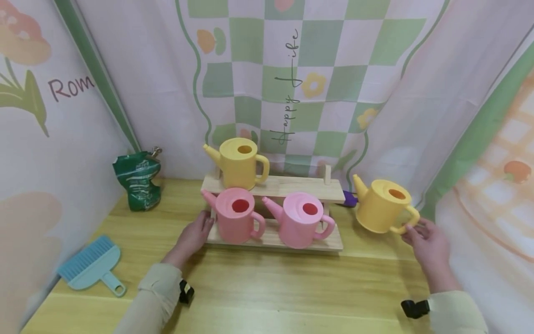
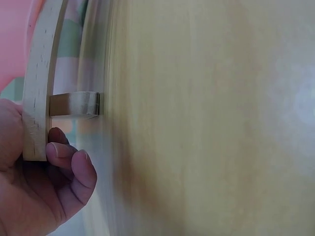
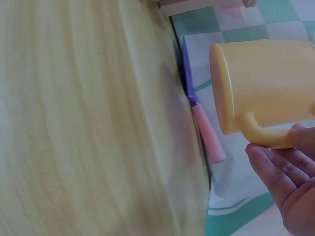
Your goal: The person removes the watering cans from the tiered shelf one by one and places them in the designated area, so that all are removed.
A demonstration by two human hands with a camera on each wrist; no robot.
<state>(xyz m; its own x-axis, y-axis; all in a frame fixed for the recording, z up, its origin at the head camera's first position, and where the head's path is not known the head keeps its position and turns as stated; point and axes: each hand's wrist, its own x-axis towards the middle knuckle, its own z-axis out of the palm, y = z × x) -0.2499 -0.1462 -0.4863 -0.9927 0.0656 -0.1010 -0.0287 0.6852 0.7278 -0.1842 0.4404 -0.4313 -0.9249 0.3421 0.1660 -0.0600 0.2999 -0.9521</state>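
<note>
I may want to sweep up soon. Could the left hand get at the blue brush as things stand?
Probably yes, once free: the left hand now grips the shelf, but the blue brush lies on the table to its left, with nothing visible standing between them.

head view forward and down, wrist views close, sideways, head and right sharing held watering can

Yellow can, one, curved handle pinched by right hand, pink-handled purple tool, one, wood-grain tabletop, green-and-white checked cloth, wooden piece at top edge
</note>
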